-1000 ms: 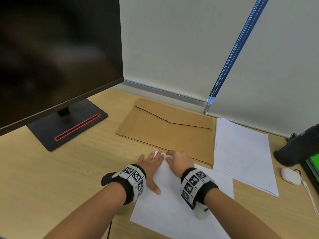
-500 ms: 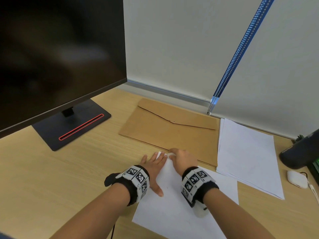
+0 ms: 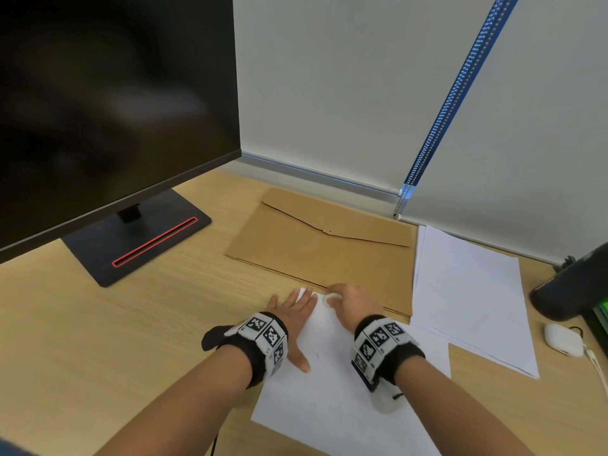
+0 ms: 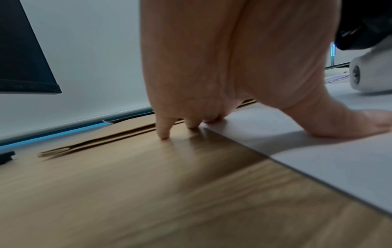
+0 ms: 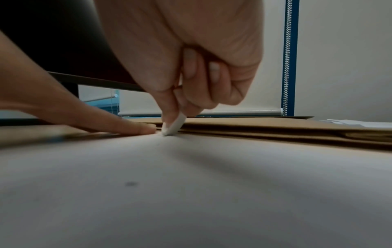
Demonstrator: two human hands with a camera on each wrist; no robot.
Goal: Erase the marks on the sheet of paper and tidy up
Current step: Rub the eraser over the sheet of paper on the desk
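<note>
Two hands meet at the sheet's (image 3: 332, 399) far corner: left hand (image 3: 293, 319) flat, pressing; right hand (image 3: 353, 302) pinching a white eraser (image 5: 175, 125) against it. Brown envelope (image 3: 324, 248), paper stack (image 3: 470, 291), monitor (image 3: 108, 103) surround.

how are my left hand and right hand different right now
The left hand lies flat with fingers spread; the right hand is curled. The left hand holds nothing; the right hand pinches a white eraser. Both are on the sheet of paper.
</note>
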